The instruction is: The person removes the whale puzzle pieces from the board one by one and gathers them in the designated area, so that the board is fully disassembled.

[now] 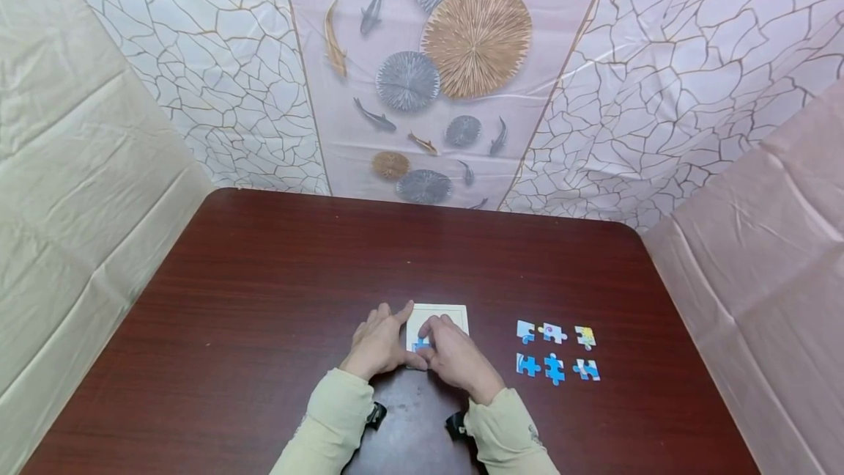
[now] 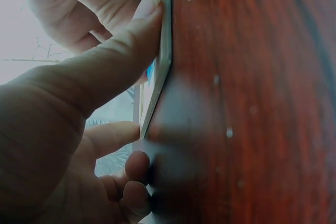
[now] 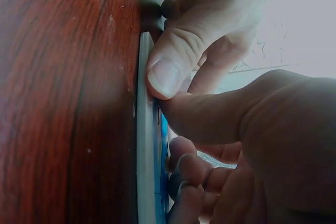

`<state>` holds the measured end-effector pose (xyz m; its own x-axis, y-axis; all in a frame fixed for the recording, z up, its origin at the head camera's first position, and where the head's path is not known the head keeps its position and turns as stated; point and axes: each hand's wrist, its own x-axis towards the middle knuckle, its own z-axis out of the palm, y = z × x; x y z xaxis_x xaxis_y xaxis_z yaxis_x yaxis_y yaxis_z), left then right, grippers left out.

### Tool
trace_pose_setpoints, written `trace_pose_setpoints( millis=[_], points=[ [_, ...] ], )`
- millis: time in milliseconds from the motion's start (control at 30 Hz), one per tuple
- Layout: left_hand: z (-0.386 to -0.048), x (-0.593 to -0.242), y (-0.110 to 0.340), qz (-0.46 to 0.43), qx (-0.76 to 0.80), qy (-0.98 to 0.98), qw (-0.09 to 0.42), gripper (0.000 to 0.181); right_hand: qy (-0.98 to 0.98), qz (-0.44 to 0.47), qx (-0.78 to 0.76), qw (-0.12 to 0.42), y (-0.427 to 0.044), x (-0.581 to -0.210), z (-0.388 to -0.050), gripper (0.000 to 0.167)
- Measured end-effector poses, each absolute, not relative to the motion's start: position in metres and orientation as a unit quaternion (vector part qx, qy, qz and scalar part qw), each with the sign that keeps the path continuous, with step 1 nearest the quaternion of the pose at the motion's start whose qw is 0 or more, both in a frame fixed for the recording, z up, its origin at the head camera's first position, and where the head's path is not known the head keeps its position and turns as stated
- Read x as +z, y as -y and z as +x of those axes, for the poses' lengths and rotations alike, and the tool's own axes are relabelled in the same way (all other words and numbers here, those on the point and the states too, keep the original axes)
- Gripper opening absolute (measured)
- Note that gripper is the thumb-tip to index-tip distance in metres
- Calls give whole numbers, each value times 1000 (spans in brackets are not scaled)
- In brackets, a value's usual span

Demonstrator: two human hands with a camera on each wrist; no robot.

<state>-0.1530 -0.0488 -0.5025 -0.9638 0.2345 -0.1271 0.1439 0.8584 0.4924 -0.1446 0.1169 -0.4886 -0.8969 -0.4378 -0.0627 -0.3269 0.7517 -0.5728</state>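
Observation:
A small white tray (image 1: pixel 455 310) lies flat on the table, with blue puzzle pieces (image 1: pixel 419 344) in its lower left part. My left hand (image 1: pixel 381 343) grips the tray's left side, index finger at the far corner and thumb along the near edge. Over the tray, my right hand (image 1: pixel 461 365) has its fingers bent, pinching at a blue piece that it partly covers. In the right wrist view the left thumb presses by the tray's edge (image 3: pixel 144 129), touching the right thumb. In the left wrist view the left hand (image 2: pixel 58 108) spans the tray's corner (image 2: pixel 166 51).
Several loose puzzle pieces (image 1: pixel 554 368) lie in two rows on the dark red table (image 1: pixel 297 262), to the right of the tray. Patterned cloth (image 1: pixel 231 57) hangs behind the table, with plain cloth at both sides. Each sleeve has a black wrist device near its cuff.

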Motion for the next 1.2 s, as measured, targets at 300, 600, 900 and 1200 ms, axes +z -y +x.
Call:
trace_pose_setpoints(
  millis=[300,600,900,1200],
  points=[
    [-153,-504,50,107,246,-960,82,114,-933,-213,-276,89,-116,-490,-148,18],
    [-152,-504,50,107,246,-960,86,114,-934,-219,-268,90,-116,-489,-148,18],
    [-153,-503,50,103,239,-961,97,113,-932,-221,-269,102,-117,-487,-148,20],
    [-153,-503,50,100,244,-960,98,113,-934,-221,-256,111,-116,-486,-150,19]
  ],
)
